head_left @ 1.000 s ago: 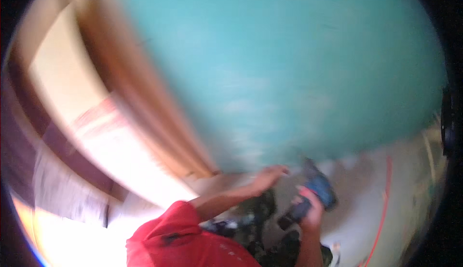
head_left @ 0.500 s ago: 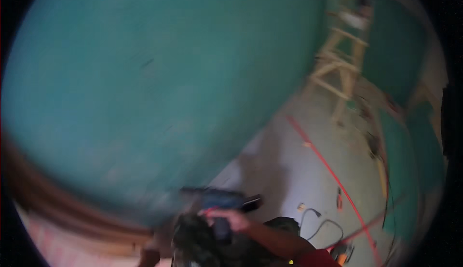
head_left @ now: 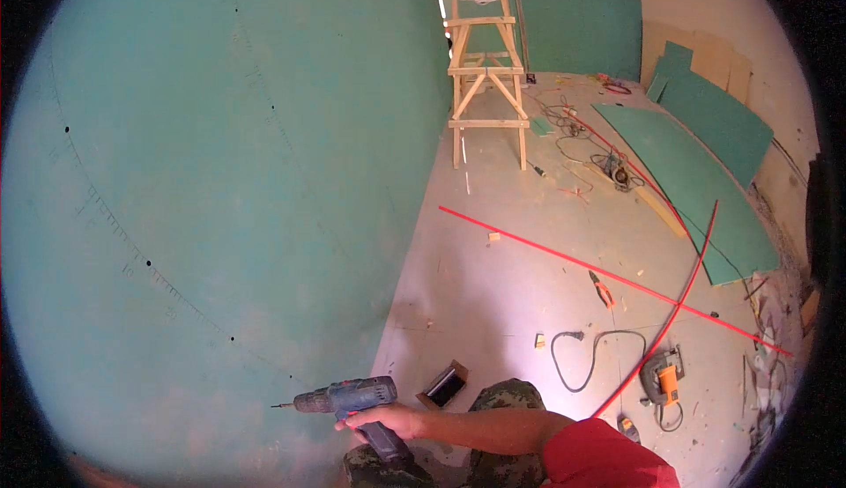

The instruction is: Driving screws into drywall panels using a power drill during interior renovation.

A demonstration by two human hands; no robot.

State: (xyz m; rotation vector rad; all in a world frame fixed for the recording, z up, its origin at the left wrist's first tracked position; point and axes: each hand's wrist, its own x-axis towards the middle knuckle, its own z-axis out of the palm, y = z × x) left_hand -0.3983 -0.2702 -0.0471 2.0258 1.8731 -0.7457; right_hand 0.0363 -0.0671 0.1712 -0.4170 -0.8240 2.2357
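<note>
My right hand [head_left: 397,419] is closed round the handle of a blue and dark cordless drill [head_left: 361,395], whose bit points left at the green wall panel [head_left: 220,250]. Whether the tip touches the panel, I cannot tell. Dark screw dots and faint pencil-like marks run in lines over the panel. Beyond my hand, on the floor beside my knee, lies a small open cardboard box [head_left: 443,384] with something dark inside. My left hand is out of view.
A wooden trestle ladder [head_left: 487,72] stands at the back, with a person's foot on top. Red pipes [head_left: 564,255] cross on the grey floor. Pliers [head_left: 601,291], a corded jigsaw [head_left: 663,378] and green board sheets [head_left: 687,184] lie to the right, near tangled cables [head_left: 577,140].
The view has swung right and become sharp, so the ladder and floor items sit further left. The drill stays in my right hand and appears lower and further left.
</note>
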